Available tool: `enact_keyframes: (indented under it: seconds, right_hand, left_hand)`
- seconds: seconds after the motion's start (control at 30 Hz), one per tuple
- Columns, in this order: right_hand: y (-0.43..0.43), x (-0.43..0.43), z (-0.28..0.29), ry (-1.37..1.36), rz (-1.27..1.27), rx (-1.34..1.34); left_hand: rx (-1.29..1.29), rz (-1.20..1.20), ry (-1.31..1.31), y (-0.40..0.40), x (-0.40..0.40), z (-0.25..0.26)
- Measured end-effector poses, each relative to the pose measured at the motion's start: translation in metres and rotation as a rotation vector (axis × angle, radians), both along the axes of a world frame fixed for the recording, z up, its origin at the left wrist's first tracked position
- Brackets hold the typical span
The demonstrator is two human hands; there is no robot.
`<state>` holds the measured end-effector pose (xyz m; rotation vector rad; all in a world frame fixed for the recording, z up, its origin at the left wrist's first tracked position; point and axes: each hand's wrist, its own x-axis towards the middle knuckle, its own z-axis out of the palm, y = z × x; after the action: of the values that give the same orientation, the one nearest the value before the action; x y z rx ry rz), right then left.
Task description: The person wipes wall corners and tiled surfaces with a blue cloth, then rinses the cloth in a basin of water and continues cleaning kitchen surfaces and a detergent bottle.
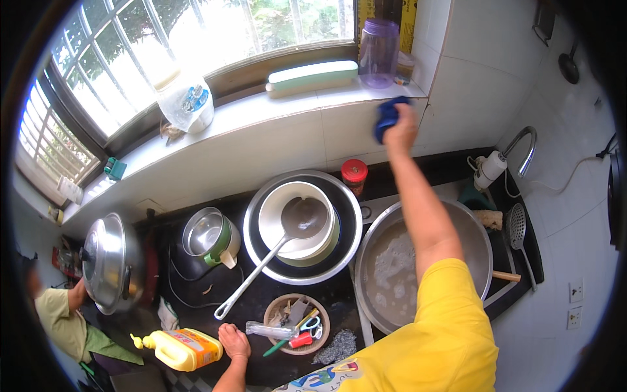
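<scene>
My right hand [403, 128] grips a bunched dark blue cloth [387, 120] at the tiled wall [350, 127], just under the windowsill. That arm reaches over a large metal basin [363, 274] of cloudy, foamy water. My left hand [234, 340] rests closed on the black counter [274, 365], with nothing visible in it. Beside it lies a yellow detergent bottle [188, 349] with an orange label. To its right a round basket [321, 347] holds scissors and small items. A ladle [262, 269] lies across a white pot [268, 215] set in a wide metal basin [250, 235].
A red-lidded jar [354, 172] stands by the wall. A purple plastic jar [379, 54] and a pale green long box [313, 77] sit on the windowsill [245, 115]. At right are a faucet [526, 147] and a skimmer [517, 228]. Another person [61, 313] stands left near a lidded pot [105, 264].
</scene>
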<state>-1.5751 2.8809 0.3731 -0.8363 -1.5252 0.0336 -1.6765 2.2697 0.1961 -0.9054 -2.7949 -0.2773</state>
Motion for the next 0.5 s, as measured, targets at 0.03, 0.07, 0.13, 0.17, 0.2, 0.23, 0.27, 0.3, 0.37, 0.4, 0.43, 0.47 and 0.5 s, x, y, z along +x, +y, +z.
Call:
enact_keyframes:
  seconds: [0.03, 0.07, 0.13, 0.17, 0.2, 0.23, 0.27, 0.3, 0.37, 0.4, 0.43, 0.47, 0.5]
  right_hand:
    - [0.024, 0.022, -0.002, 0.112, -0.106, -0.147]
    - [0.038, 0.034, -0.001, 0.231, -0.153, -0.239]
    - [0.03, 0.023, -0.001, 0.245, -0.221, -0.302]
    - [0.025, 0.008, -0.007, 0.275, -0.268, -0.302]
    - [0.012, -0.011, -0.017, 0.229, -0.145, -0.111]
    - [-0.008, -0.026, -0.022, 0.069, -0.028, -0.098]
    - [-0.014, -0.024, -0.019, 0.044, 0.065, -0.103]
    - [-0.016, -0.019, -0.015, 0.019, 0.151, -0.107]
    - [0.035, 0.016, -0.018, 0.199, -0.071, -0.007]
    - [0.035, 0.014, -0.016, 0.222, -0.111, -0.066]
    - [0.035, 0.012, -0.013, 0.244, -0.151, -0.125]
    - [0.034, 0.009, -0.011, 0.266, -0.191, -0.183]
    - [0.032, 0.01, -0.011, 0.272, -0.237, -0.244]
  left_hand:
    - [-0.015, -0.009, 0.014, 0.002, -0.002, -0.001]
    - [-0.001, -0.028, 0.037, 0.004, -0.002, 0.0]
    - [-0.022, -0.009, 0.006, 0.008, -0.001, 0.002]
    - [-0.032, -0.004, -0.013, 0.01, 0.0, 0.002]
    - [-0.027, 0.002, 0.014, 0.008, -0.001, 0.001]
    - [-0.026, 0.015, 0.011, 0.005, 0.0, 0.002]
    - [-0.024, 0.021, 0.006, 0.002, 0.0, 0.004]
    - [-0.023, 0.019, 0.0, 0.001, -0.001, 0.004]
    - [0.022, -0.022, 0.029, 0.005, -0.003, 0.0]
    - [0.011, -0.029, 0.041, 0.004, -0.001, -0.001]
    - [0.001, -0.037, 0.053, 0.004, 0.001, -0.003]
    - [-0.018, -0.005, 0.025, 0.004, -0.003, -0.002]
    - [-0.052, 0.03, -0.049, 0.01, 0.002, 0.003]
